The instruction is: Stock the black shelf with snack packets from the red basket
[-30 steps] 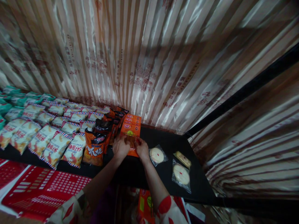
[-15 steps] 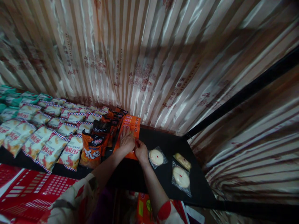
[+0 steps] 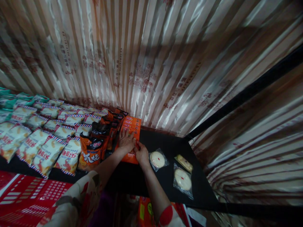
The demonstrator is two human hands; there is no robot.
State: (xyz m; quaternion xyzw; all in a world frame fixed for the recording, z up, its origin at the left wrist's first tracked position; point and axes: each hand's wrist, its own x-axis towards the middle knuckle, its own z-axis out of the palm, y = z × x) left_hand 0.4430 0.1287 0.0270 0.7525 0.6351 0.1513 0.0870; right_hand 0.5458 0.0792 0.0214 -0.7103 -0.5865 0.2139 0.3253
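Observation:
A row of flat orange packets (image 3: pixel 133 123) overlaps on the black shelf, running back toward the curtain. My left hand (image 3: pixel 127 140) lies on top of them, fingers spread and stretched forward. Beside it, my right hand (image 3: pixel 141 154) is closed, its thumb and fingers pinched at the right edge of an orange packet near the front of the row; the fingertips are partly hidden. Just left of the row stand black-and-orange snack bags (image 3: pixel 91 152). To the right of my right hand lies a round pale cake (image 3: pixel 157 160) in a clear wrapper.
White snack bags (image 3: pixel 68 155) and green bags (image 3: pixel 22 99) fill the left of the black shelf (image 3: pixel 163 186). A second wrapped round cake (image 3: pixel 182 179) and a small yellowish packet (image 3: pixel 184 163) lie at right. A red basket (image 3: pixel 30 198) is below left; a striped curtain (image 3: pixel 146 63) hangs behind.
The view has shifted slightly, so the bags sit a little further left. My left hand stays flat on the orange packets, and my right hand stays at their edge with its fingers slightly moved.

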